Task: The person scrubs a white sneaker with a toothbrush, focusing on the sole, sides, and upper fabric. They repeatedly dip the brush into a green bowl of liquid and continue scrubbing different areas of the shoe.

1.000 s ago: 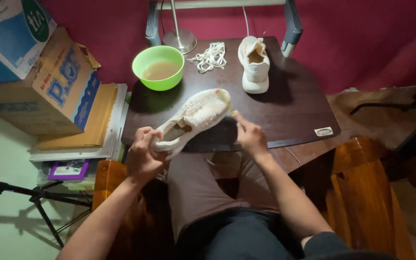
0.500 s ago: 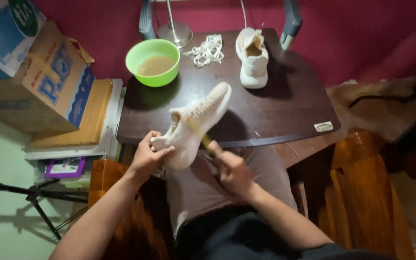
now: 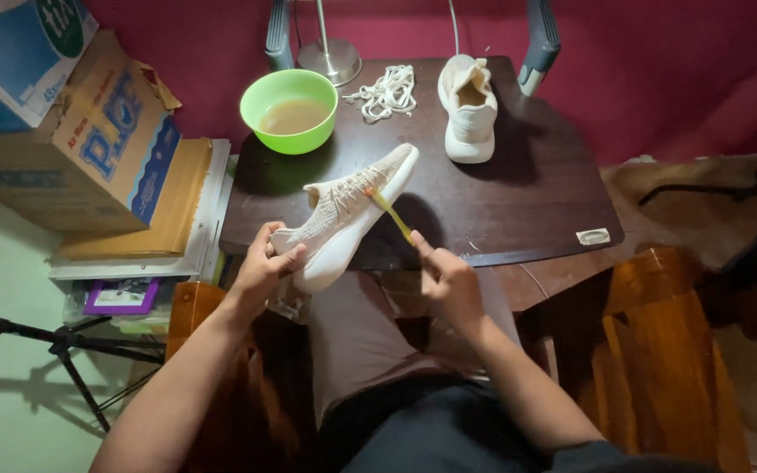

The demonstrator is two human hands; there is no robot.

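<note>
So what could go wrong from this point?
1. The left hand grips the shoe only at its heel while the toe juts over the dark table; pressure from the yellow brush in the right hand might twist it loose.
2. The green bowl of cloudy liquid sits near the toe; a swing could tip it.

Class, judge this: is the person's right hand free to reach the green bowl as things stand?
Probably not directly: the right hand holds a yellow brush, and the raised shoe lies between it and the green bowl.
</note>
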